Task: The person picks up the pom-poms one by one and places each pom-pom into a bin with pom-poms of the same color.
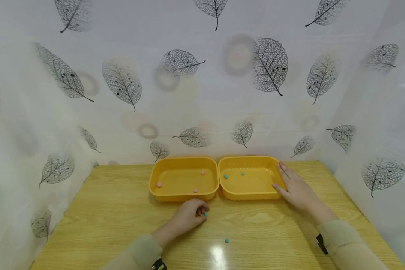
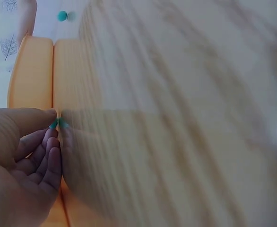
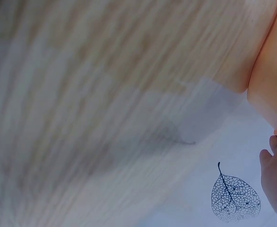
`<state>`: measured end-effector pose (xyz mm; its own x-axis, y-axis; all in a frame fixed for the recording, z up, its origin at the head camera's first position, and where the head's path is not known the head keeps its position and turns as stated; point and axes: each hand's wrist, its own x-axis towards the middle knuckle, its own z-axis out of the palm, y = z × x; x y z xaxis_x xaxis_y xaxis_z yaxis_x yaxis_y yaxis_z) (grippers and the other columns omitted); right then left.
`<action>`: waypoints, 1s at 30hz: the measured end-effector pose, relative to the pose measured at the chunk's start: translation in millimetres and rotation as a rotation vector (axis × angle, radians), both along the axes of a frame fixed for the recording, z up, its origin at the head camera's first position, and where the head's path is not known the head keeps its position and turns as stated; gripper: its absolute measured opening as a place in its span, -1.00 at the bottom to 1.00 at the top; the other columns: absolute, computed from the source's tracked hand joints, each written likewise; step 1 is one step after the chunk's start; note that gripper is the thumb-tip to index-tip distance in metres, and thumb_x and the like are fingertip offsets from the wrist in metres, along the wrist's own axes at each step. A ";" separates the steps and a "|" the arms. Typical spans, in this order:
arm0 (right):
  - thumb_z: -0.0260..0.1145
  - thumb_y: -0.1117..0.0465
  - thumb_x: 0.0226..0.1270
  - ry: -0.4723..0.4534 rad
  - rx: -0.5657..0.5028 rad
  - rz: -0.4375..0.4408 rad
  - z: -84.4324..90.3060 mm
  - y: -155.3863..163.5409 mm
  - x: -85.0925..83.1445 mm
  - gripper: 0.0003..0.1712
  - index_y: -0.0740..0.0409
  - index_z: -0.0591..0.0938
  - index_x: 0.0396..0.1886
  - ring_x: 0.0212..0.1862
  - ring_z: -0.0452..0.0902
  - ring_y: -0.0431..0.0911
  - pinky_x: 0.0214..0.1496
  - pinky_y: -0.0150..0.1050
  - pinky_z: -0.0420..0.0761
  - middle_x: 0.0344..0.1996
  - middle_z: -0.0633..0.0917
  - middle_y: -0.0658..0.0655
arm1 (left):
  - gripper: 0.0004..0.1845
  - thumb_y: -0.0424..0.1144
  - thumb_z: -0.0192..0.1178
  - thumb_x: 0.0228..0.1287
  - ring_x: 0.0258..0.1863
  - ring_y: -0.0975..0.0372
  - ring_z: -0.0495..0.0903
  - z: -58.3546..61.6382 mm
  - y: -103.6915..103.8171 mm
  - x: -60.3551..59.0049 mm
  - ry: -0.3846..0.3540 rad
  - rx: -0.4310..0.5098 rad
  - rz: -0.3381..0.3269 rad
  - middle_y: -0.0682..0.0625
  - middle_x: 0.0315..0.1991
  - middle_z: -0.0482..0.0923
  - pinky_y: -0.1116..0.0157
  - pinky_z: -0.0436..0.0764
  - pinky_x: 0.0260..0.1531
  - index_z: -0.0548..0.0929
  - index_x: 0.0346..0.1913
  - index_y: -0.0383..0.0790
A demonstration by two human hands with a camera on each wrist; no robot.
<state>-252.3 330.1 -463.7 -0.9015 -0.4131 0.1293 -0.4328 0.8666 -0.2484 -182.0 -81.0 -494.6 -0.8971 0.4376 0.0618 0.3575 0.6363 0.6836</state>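
My left hand [image 1: 188,216] pinches a small green ball [image 2: 54,124] between thumb and fingertips, low over the table in front of the left yellow tray [image 1: 173,197]. Three pink balls lie inside that tray, one of them a pink ball [image 1: 159,185] near its left wall. At the right end of the right yellow tray [image 1: 249,196], my right hand [image 1: 298,189] rests on the rim with its fingers extended and the thumb over the front corner. Inside this tray are a green ball [image 1: 226,176] and a smaller green ball [image 1: 242,174].
Another green ball [image 1: 227,240] lies on the wooden table [image 1: 114,217], nearer to me than the trays. The two trays stand side by side at the table's back edge. A white leaf-patterned curtain [image 1: 202,93] hangs behind and on both sides.
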 end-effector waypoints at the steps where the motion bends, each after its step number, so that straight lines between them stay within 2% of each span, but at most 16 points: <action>1: 0.12 -0.13 0.69 -0.001 0.000 0.000 0.1 -0.1 -0.1 -0.04 0.48 0.04 0.67 0.64 0.05 0.47 0.62 0.44 0.18 0.68 0.06 0.50 | -0.84 -0.41 0.49 0.26 -0.31 0.42 0.53 -0.2 0.5 -0.1 0.000 -0.005 0.005 0.08 -0.28 0.67 0.48 0.58 -0.29 0.76 -0.14 -0.19; 8: 0.12 -0.14 0.69 -0.011 0.003 -0.008 -0.7 0.1 -0.3 -0.03 0.46 0.03 0.68 0.64 0.04 0.47 0.62 0.45 0.17 0.69 0.04 0.49 | -0.87 -0.42 0.48 0.26 -0.37 0.41 0.50 2.4 3.4 0.6 -0.005 -0.026 0.037 0.11 -0.37 0.62 0.49 0.54 -0.35 0.75 -0.27 -0.14; 13: 0.12 -0.14 0.69 -0.019 0.003 -0.011 -0.4 0.0 -0.1 -0.03 0.45 0.03 0.69 0.64 0.04 0.48 0.62 0.46 0.16 0.68 0.04 0.49 | -0.86 -0.40 0.48 0.27 -0.41 0.46 0.47 -0.2 4.1 -1.3 -0.004 -0.036 0.044 0.16 -0.40 0.60 0.50 0.53 -0.38 0.74 -0.31 -0.09; 30: 0.13 -0.14 0.68 -0.007 -0.002 -0.006 -0.7 0.2 -0.3 -0.04 0.46 0.04 0.68 0.63 0.06 0.49 0.61 0.46 0.18 0.68 0.05 0.50 | -0.86 -0.37 0.48 0.29 -0.44 0.49 0.46 0.0 0.9 -4.7 -0.017 0.017 0.029 0.16 -0.44 0.60 0.51 0.54 -0.40 0.73 -0.33 -0.09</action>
